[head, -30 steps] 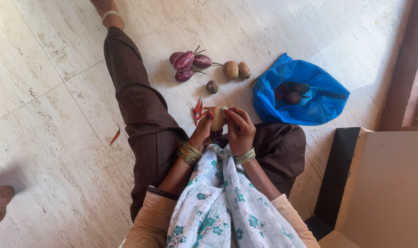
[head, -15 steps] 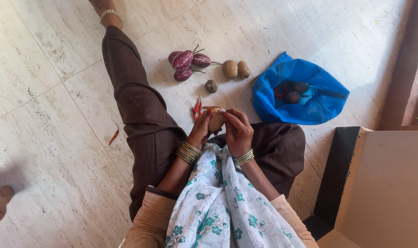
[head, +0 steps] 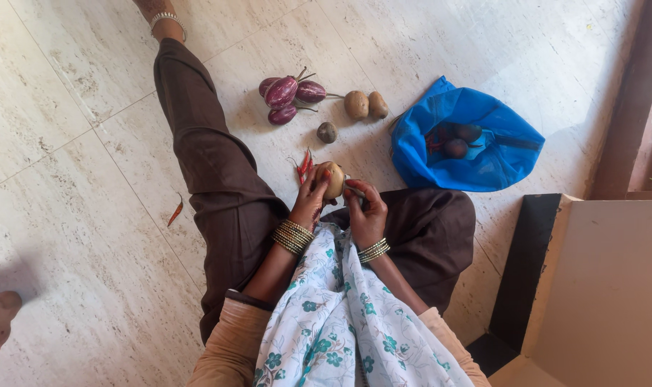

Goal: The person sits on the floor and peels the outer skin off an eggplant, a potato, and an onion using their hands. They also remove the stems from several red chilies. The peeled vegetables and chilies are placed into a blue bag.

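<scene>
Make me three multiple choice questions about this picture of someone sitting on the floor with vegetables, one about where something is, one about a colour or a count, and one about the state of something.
1. Where do the purple aubergines lie?
A. inside the bag
B. on the floor tiles beside the outstretched leg
C. on the person's lap

2. What colour is the plastic bag?
A. blue
B. yellow
C. white

3. How is the potato near the lap?
A. lying loose on the floor
B. held up in the left hand
C. inside the bag

Answers:
1 B, the aubergines rest on the floor next to the brown trouser leg.
2 A, the bag is bright blue and lies open with dark vegetables inside.
3 B, the left hand grips the potato while the right hand sits against its other side.
</scene>
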